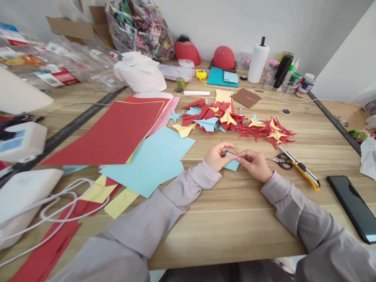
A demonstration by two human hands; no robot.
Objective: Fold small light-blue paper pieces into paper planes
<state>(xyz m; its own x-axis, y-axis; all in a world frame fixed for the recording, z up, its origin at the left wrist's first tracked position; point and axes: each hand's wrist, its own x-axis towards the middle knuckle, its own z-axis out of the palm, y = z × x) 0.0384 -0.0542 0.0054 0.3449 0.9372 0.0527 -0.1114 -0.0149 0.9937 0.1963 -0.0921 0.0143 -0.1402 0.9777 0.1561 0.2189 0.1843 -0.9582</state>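
A small piece of light blue paper (232, 163) is held just above the wooden table, between my two hands. My left hand (219, 156) pinches its upper left side with thumb and fingers. From the other side my right hand (254, 163) grips the upper right part, the fingertips of both hands meeting at the paper. Part of the paper is hidden behind the fingers. Beyond my hands lies a long heap of folded red paper stars (258, 131), with some yellow and blue folded pieces on it. Scissors (282, 160) lie close to my right hand.
A yellow utility knife (305, 172) rests by the scissors, blade out. A black phone (354, 205) lies at the right. Large red sheets (108, 133) and blue sheets (147, 160) spread at left, near white cables (73, 203). Paint bottles (306, 85) stand at the back right.
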